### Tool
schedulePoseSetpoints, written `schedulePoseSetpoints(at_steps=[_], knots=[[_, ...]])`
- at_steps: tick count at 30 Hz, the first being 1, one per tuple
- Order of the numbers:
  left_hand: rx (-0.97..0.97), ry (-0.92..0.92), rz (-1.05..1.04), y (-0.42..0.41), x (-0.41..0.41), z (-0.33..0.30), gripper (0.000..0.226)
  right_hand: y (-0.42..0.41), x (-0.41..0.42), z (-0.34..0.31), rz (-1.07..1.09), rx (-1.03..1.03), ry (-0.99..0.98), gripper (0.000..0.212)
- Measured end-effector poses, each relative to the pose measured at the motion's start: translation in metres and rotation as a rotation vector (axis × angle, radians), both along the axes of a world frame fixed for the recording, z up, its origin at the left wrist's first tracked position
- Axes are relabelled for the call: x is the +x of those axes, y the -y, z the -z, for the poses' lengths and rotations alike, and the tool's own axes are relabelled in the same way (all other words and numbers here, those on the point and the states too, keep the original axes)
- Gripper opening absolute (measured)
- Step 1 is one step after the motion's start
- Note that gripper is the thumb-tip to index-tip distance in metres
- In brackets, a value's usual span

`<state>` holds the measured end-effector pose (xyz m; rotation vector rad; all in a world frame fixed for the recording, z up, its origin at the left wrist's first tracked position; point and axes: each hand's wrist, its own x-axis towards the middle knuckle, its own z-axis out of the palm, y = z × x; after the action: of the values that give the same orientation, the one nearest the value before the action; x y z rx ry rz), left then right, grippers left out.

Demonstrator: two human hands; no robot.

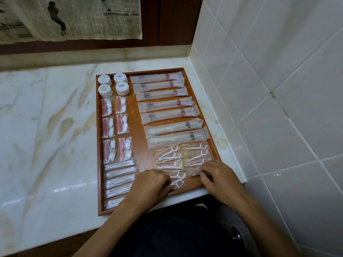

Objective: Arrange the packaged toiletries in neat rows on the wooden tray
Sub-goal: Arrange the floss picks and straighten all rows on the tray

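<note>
The wooden tray (141, 130) lies on a marble counter, filled with rows of packets. Round white containers (113, 84) sit at its far left, red-and-white cotton packs (117, 127) below them, and cotton swab packets (118, 179) at the near left. Long frosted toothbrush and comb sleeves (167, 108) run down the right side. Clear floss pick packets (183, 158) fill the near right corner in two columns. My left hand (154, 182) rests curled on the lowest floss packets of the left column. My right hand (217, 176) pinches a clear floss packet (194, 170) at the right column's near end.
The marble counter (46, 127) stretches left of the tray. A white tiled wall (278, 89) rises close along the tray's right side. Behind the tray stands a dark wooden frame (176, 21) with printed paper (74, 17) in it. A metal knob (236, 235) shows below the counter edge.
</note>
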<state>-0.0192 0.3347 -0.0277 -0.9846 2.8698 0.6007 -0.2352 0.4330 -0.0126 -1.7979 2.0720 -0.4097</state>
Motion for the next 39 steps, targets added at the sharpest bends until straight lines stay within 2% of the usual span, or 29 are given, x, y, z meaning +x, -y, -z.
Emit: schedulePoseSetpoints(at_steps=[4, 8, 11, 15, 22, 28, 31, 39], knots=[[0.038, 0.012, 0.002, 0.0, -0.004, -0.003, 0.023, -0.005, -0.005, -0.007, 0.062, -0.115, -0.006, 0.019], [0.142, -0.035, -0.038, 0.002, -0.005, -0.006, 0.018, -0.011, -0.012, -0.012, 0.011, -0.097, -0.025, 0.028], [0.184, -0.075, -0.046, 0.001, -0.007, -0.01, 0.015, -0.012, -0.014, -0.011, 0.002, -0.07, -0.01, 0.023], [0.107, -0.103, -0.019, 0.0, -0.008, -0.016, 0.011, -0.012, -0.013, -0.011, -0.04, -0.055, -0.028, 0.027], [0.041, -0.097, 0.008, -0.004, -0.006, -0.015, 0.007, -0.018, -0.009, -0.005, -0.084, 0.019, -0.17, 0.018], [0.067, -0.068, -0.013, -0.007, -0.004, -0.01, 0.008, -0.023, -0.007, -0.004, -0.101, 0.072, -0.178, 0.034], [0.068, -0.041, -0.018, -0.008, -0.004, -0.007, 0.017, -0.026, -0.009, -0.005, -0.096, 0.066, -0.145, 0.041], [0.064, -0.097, 0.003, -0.007, -0.005, -0.007, 0.024, -0.017, -0.014, -0.005, -0.028, 0.012, -0.128, 0.014]])
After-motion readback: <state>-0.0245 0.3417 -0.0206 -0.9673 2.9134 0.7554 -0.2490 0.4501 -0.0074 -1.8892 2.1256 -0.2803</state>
